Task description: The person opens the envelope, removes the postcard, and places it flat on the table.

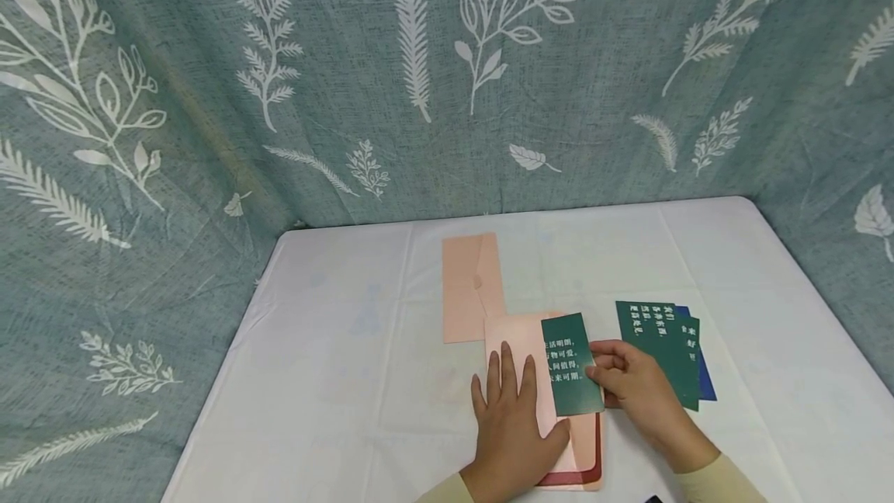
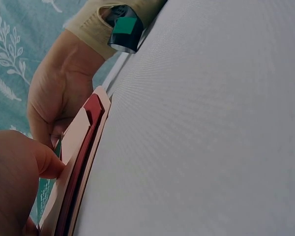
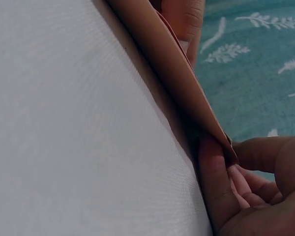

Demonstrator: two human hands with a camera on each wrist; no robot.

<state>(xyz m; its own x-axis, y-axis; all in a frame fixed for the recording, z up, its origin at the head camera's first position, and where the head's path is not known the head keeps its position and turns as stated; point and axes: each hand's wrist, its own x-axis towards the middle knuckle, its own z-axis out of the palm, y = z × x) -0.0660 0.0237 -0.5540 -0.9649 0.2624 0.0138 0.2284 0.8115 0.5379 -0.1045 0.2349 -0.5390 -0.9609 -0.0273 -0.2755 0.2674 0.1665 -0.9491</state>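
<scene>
My left hand [image 1: 513, 429] lies with fingers spread on a pale pink envelope [image 1: 517, 332], the thumb stretched toward the green card. This envelope tops a stack with dark red and pink envelopes [image 1: 573, 478] showing at its lower edge. My right hand [image 1: 639, 383] pinches a green card [image 1: 571, 371] with white printed characters near its right edge. The card's left side meets the envelope's edge, where its text lines are cut off. In the right wrist view, thumb and finger [image 3: 214, 167] close on the layered edge [image 3: 206, 110] of the stack.
A single pink envelope [image 1: 471, 293] lies flat behind the stack, its flap side up. To the right, green cards [image 1: 653, 348] overlap a blue card [image 1: 707, 371]. Patterned green curtains [image 1: 419, 99] stand behind and beside the white table [image 1: 335, 348].
</scene>
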